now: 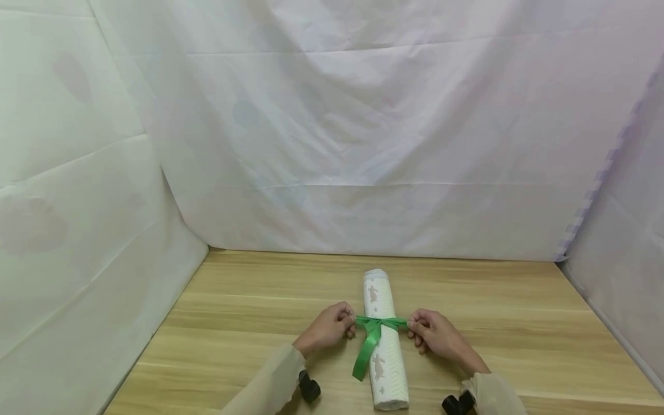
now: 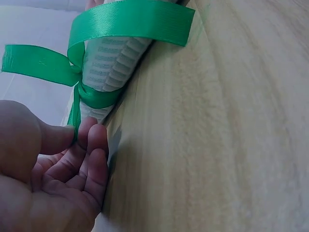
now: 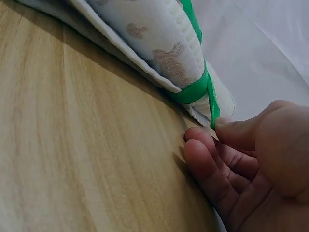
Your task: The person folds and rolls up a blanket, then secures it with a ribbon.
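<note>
A white rolled towel [image 1: 391, 369] with brown rabbit figures lies lengthwise on the wooden table. Around its middle runs a green ribbon [image 1: 367, 351], crossed or knotted on top, with a loose tail hanging toward the near left. My left hand [image 1: 332, 324] pinches a part of the ribbon at the towel's left side, between thumb and fingers. On the other side my right hand [image 1: 436, 333] pinches another part, which stretches out to the right. In the left wrist view, two free ribbon lengths [image 2: 130, 21] stand out from the knot. The right wrist view shows the towel's layered edge [image 3: 130, 63].
The wooden table [image 1: 249, 323] extends on both sides of the towel. White cloth sheets [image 1: 332, 144] hang behind it and on the left and right. A black wrist device [image 1: 309, 387] sits by the left sleeve, another [image 1: 459, 403] by the right sleeve.
</note>
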